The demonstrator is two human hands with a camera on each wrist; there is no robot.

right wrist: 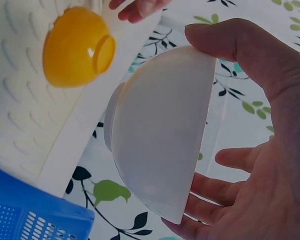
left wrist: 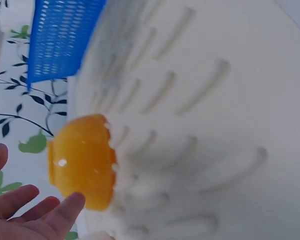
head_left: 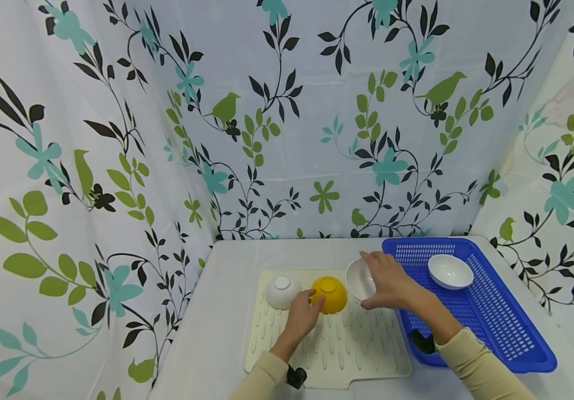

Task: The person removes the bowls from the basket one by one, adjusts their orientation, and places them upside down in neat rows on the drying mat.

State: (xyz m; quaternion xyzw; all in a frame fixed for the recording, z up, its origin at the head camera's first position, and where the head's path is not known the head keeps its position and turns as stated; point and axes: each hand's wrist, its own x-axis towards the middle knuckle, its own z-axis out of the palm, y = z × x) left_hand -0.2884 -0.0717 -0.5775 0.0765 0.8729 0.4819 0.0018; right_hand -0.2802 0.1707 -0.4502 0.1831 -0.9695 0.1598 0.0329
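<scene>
A white bowl [head_left: 359,279] is held by its rim in my right hand [head_left: 389,279], thumb on one side and fingers on the other. In the right wrist view this bowl [right wrist: 160,130] is tilted on its side, above the mat's level. My left hand [head_left: 303,315] is at the yellow bowl [head_left: 331,294], which sits upside down on a cream ridged drying mat [head_left: 327,355]. In the left wrist view its fingers are spread beside the yellow bowl [left wrist: 85,162]; whether a fingertip touches it I cannot tell. Another white bowl [head_left: 282,291] lies upside down to its left.
A blue perforated basket [head_left: 497,328] stands right of the mat, with one white bowl [head_left: 450,271] inside it, opening upward. A white table [head_left: 207,322] bears everything. Curtains [head_left: 317,139] with leaves and birds hang behind and at both sides.
</scene>
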